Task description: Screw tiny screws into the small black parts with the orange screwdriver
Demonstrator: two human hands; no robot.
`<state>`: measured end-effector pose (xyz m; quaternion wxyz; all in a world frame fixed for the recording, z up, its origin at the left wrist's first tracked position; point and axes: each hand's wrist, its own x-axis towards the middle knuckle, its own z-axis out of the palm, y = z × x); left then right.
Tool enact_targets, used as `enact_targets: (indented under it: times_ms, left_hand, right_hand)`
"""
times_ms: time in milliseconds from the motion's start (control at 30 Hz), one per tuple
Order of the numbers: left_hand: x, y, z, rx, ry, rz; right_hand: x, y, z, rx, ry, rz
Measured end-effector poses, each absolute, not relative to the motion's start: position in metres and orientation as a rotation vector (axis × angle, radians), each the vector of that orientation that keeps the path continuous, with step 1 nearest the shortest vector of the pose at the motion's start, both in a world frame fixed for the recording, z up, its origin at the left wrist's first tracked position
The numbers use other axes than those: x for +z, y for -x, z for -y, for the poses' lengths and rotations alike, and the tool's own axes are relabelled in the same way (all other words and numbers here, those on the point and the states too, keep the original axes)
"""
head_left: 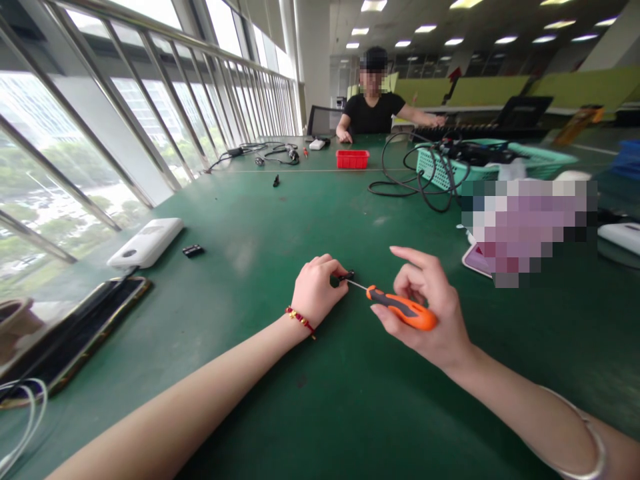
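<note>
My left hand [319,288], with a red and gold bracelet at the wrist, pinches a small black part [349,275] just above the table. What exactly the part is cannot be made out, as my fingers cover some of it. In my right hand [434,313] is a screwdriver [403,311] with an orange and dark grey handle, held loosely by thumb and curled fingers while the index finger stretches out. Its thin shaft points left, and the tip meets the black part at my left fingertips.
On the green table [240,373] lie a white power bank [147,243], a small black piece [193,250] and a phone [85,327]. Farther off are a red bin [353,159], a teal basket [440,172] with cables, and a seated person [373,113]. A railing [165,53] runs along the left.
</note>
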<state>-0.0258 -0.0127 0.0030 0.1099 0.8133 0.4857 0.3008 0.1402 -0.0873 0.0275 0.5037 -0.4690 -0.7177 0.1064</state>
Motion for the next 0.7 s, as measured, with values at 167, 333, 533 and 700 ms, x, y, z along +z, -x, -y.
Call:
enact_targets:
  times_ms: [167, 333, 533, 700]
  left_hand:
    - [0.004, 0.025, 0.013, 0.895, -2.386, -1.434]
    - [0.004, 0.026, 0.013, 0.881, -2.387, -1.448]
    - [0.005, 0.026, 0.014, 0.875, -2.382, -1.514]
    - [0.005, 0.027, 0.013, 0.868, -2.324, -1.535]
  right_hand:
    - [0.031, -0.141, 0.09, 0.274, 1.142, 1.807]
    - [0.03, -0.142, 0.087, 0.229, 1.08, 1.802]
    - [0.031, -0.146, 0.086, 0.272, 1.051, 2.011]
    - [0.031, -0.152, 0.084, 0.11, 1.001, 1.84]
